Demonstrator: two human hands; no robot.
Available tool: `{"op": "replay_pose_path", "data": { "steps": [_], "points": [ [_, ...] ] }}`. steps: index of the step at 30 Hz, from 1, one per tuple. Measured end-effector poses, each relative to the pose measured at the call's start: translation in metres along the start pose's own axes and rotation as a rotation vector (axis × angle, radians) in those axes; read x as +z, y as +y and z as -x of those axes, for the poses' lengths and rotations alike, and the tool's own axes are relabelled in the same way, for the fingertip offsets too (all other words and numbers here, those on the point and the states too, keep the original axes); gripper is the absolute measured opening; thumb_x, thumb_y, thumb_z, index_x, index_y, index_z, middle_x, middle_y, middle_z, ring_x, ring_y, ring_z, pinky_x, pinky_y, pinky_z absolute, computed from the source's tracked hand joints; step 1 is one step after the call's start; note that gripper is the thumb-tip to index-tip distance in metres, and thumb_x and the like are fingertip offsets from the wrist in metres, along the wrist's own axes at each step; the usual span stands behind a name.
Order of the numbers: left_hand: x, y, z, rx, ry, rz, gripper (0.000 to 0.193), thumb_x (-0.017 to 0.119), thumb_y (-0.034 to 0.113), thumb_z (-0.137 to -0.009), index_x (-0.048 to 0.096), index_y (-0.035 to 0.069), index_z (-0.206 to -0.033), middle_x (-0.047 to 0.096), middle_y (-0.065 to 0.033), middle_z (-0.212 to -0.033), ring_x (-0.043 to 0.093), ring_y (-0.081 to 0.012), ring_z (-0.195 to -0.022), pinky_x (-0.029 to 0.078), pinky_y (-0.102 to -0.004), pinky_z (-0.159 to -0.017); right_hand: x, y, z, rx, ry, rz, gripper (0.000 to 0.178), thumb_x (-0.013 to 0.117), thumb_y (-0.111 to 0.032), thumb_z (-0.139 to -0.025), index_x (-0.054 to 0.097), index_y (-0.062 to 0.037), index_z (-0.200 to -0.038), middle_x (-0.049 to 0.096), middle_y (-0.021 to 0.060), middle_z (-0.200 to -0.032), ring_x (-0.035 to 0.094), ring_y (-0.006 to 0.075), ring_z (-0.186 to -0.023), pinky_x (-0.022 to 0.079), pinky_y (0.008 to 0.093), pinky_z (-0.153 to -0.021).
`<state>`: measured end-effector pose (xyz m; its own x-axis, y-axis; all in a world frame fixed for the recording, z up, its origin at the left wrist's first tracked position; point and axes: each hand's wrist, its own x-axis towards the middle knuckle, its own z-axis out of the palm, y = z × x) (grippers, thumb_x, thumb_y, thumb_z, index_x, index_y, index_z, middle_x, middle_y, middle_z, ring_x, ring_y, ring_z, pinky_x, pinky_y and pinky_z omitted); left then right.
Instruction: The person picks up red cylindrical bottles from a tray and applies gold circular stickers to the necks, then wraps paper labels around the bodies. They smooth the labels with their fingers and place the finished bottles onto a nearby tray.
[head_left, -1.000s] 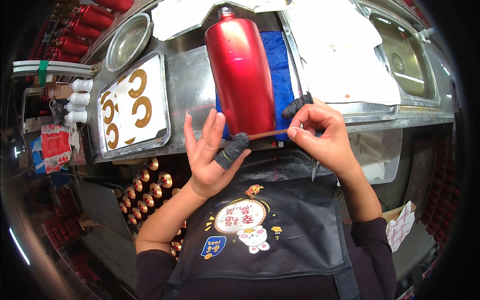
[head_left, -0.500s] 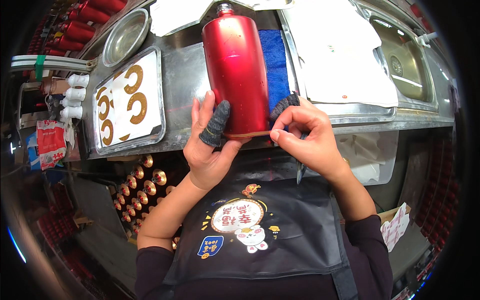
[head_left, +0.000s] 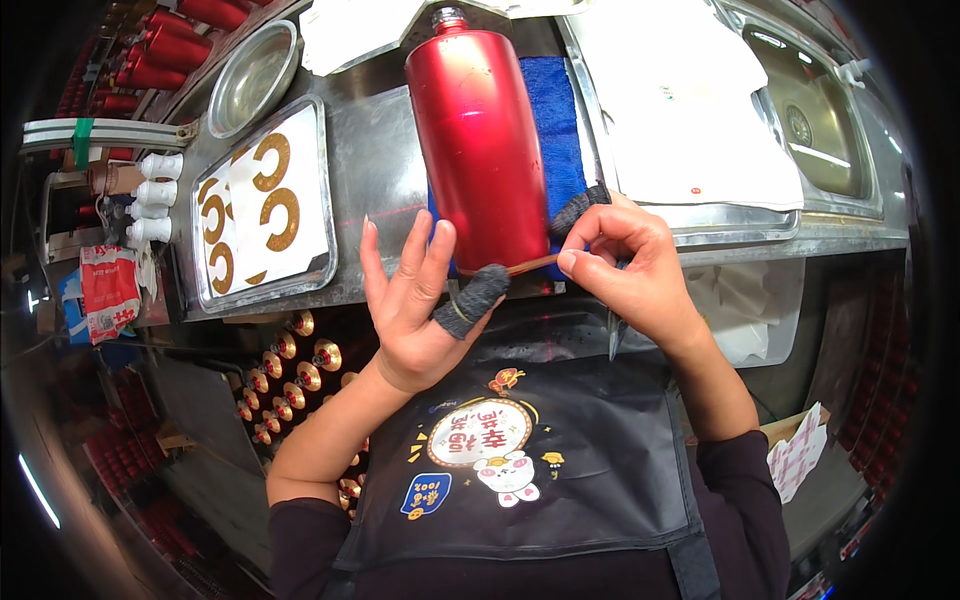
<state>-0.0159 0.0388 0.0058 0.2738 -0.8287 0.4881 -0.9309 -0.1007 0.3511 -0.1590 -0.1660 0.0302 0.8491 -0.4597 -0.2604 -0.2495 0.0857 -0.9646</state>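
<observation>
A glossy red bottle (head_left: pixel 480 150) lies on a blue cloth (head_left: pixel 555 130), neck pointing away and base toward me. A thin gold-brown strip (head_left: pixel 532 264) runs along the edge of its base. My right hand (head_left: pixel 630 260) pinches the strip's free end between thumb and index finger, drawn slightly off to the right. A slim pointed metal tool (head_left: pixel 613 338) sticks out below that palm; its kind is unclear. My left hand (head_left: pixel 420 310) has its other fingers spread, while its index finger, in a dark knit finger cover (head_left: pixel 472 302), presses at the strip by the base. My left thumb is mostly hidden.
Left on the metal table, a tray (head_left: pixel 328 205) holds white sheets with gold C-shaped pieces (head_left: pixel 280 220), beside a round metal bowl (head_left: pixel 255 80). At right are white sheets (head_left: pixel 690 110) and a sink (head_left: pixel 815 115). Gold-capped pieces (head_left: pixel 308 376) stand below the table's left side.
My left hand has slid down from the bottle's side to its base, the covered index finger now at the strip. My right hand has moved slightly right, pulling the strip's end outward.
</observation>
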Motion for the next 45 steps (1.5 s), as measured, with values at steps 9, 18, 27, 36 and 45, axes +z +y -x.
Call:
{"op": "replay_pose_path", "data": {
  "steps": [9, 18, 27, 36, 45],
  "points": [
    [0.015, 0.008, -0.037, -0.048, 0.046, -0.060, 0.037, 0.083, 0.019, -0.070, 0.079, 0.014, -0.107, 0.061, -0.0169, -0.141, 0.052, -0.0393, -0.136, 0.021, -0.0703, -0.115, 0.005, 0.008, -0.005, -0.009, -0.002, 0.033, 0.008, 0.073, -0.005, -0.083, 0.066, -0.0035, -0.078, 0.051, -0.0028, -0.085, 0.043, 0.0000, -0.062, 0.032, 0.0188, -0.057],
    [0.006, 0.002, 0.014, -0.326, 0.037, 0.308, 0.074, 0.090, 0.016, -0.071, 0.059, -0.004, -0.136, 0.047, -0.0273, -0.151, 0.045, -0.0446, -0.141, 0.027, -0.0623, -0.117, 0.028, 0.004, 0.010, -0.195, 0.167, 0.213, 0.028, 0.079, -0.013, -0.079, 0.060, -0.0017, -0.095, 0.048, -0.0010, -0.089, 0.036, 0.0011, -0.058, 0.028, 0.0199, -0.051],
    [0.012, -0.002, 0.031, -0.174, 0.010, 0.187, 0.057, 0.087, 0.010, -0.073, 0.065, -0.004, -0.124, 0.049, -0.0232, -0.151, 0.045, -0.0457, -0.141, 0.020, -0.0706, -0.113, 0.063, 0.007, 0.002, -0.329, 0.352, 0.439, 0.058, 0.085, -0.027, -0.077, 0.043, -0.0028, -0.110, 0.045, 0.0130, -0.098, 0.050, 0.0277, -0.079, 0.043, 0.0386, -0.066],
    [0.005, -0.001, 0.019, -0.118, -0.035, 0.114, 0.052, 0.087, 0.010, -0.073, 0.069, 0.000, -0.121, 0.048, -0.0222, -0.152, 0.045, -0.0443, -0.142, 0.019, -0.0700, -0.114, 0.056, 0.011, 0.004, -0.352, 0.304, 0.353, 0.047, 0.081, -0.016, -0.081, 0.048, -0.0018, -0.112, 0.046, 0.0095, -0.101, 0.041, 0.0127, -0.059, 0.035, 0.0282, -0.052],
    [-0.003, 0.004, 0.019, -0.173, -0.113, 0.130, 0.055, 0.087, 0.011, -0.073, 0.068, 0.000, -0.123, 0.044, -0.0250, -0.154, 0.046, -0.0443, -0.141, 0.019, -0.0698, -0.114, 0.047, 0.017, 0.004, -0.355, 0.236, 0.227, 0.039, 0.076, -0.013, -0.084, 0.051, -0.0014, -0.112, 0.049, 0.0099, -0.102, 0.043, 0.0159, -0.064, 0.038, 0.0297, -0.055]
  ]
}}
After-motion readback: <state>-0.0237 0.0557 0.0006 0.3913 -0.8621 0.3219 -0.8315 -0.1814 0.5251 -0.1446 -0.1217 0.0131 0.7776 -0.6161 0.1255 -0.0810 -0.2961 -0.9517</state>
